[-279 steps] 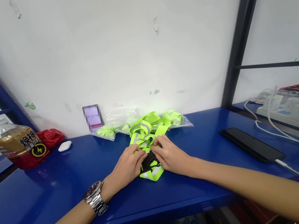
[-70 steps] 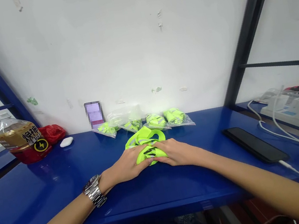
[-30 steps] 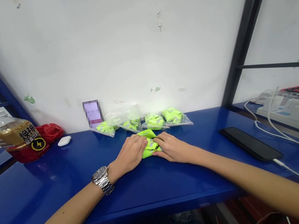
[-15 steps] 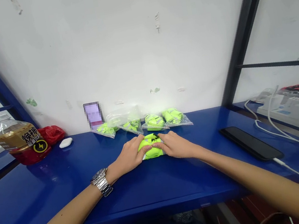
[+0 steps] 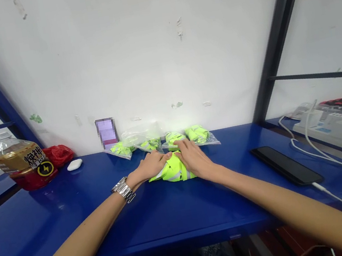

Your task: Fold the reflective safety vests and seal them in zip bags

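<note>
A bundle of neon yellow-green cloth with pale reflective strips lies on the blue table, partly spread out. My left hand, with a metal watch on its wrist, grips the cloth's upper left part, its fingertips partly hidden. On the upper right side, my right hand has its fingers closed on the same cloth. Just behind the hands, along the wall, sit several clear bags with similar yellow-green cloth inside, among them one bag at the right and one at the left.
A large drink bottle, a red plastic bag and a small white case stand at the left. A phone with a purple screen leans on the wall. At the right are a black phone, white cables and power strips.
The cloth bundle has loosened and spread, mostly to the left. My left hand has moved slightly up and my right hand has shifted its grip, reaching further forward.
</note>
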`<state>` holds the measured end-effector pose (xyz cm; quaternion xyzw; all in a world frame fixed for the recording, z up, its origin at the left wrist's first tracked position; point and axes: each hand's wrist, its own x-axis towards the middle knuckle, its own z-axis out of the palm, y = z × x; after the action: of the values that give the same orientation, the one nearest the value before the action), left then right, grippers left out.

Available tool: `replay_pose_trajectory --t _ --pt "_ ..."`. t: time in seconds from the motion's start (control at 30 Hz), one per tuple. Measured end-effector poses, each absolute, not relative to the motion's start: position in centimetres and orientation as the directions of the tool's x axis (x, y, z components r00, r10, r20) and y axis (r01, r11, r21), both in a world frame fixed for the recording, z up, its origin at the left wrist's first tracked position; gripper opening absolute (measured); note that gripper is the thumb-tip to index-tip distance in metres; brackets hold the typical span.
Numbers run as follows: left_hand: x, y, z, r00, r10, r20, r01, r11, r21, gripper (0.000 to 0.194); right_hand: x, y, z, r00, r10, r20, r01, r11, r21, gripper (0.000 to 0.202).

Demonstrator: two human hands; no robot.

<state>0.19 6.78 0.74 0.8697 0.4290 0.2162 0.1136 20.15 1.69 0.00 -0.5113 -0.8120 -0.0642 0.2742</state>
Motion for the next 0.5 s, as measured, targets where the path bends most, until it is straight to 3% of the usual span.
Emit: replay_pose_trajectory --t 0.07,0.13,0.23,0.3,0.37,0.5 --pt "0.3 6.9 0.6 0.524 0.814 0.251 0.741 -0.581 0.336 0.061 20.2 1.7 -0.2 -0.431 0.76 0.487 0.804 0.568 -0.176 0.03" --pt "0.5 6.5 0.6 0.515 0.821 0.246 0.773 -0.569 0.282 0.055 20.4 1.6 -0.2 -0.471 0.775 0.421 0.745 0.605 -0.28 0.037" --pt "0.8 5.7 0.5 0.532 0.787 0.312 0.79 -0.594 0.151 0.046 20.6 1.4 0.0 -0.462 0.825 0.325 0.679 0.565 -0.47 0.041" --pt "1.1 5.4 0.3 0.545 0.757 0.362 0.788 -0.609 0.087 0.044 20.6 1.4 0.1 -0.462 0.849 0.255 0.664 0.522 -0.536 0.054" --pt "1.3 5.4 -0.1 0.541 0.743 0.394 0.784 -0.615 0.084 0.043 20.6 1.5 0.1 -0.467 0.856 0.22 0.673 0.506 -0.539 0.065" --pt "0.8 5.0 -0.9 0.538 0.721 0.437 0.766 -0.634 0.103 0.047 20.5 1.9 -0.3 -0.482 0.829 0.284 0.69 0.559 -0.46 0.055"
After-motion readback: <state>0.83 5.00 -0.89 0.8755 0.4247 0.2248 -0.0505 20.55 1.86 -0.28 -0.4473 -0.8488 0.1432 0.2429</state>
